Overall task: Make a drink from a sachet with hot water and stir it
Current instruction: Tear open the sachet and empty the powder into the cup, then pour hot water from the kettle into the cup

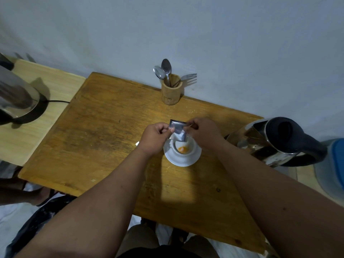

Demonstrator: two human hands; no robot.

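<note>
Both our hands pinched the silver sachet over the white cup: left hand and right hand each closed on an upper corner. Orange powder lay in the cup, which sat on a saucer with the kettle to its right.

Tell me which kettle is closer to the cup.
The kettle on the right, with the dark handle, standing just beside the cup and saucer. The other kettle sits on its base far left, on the paler table.
</note>
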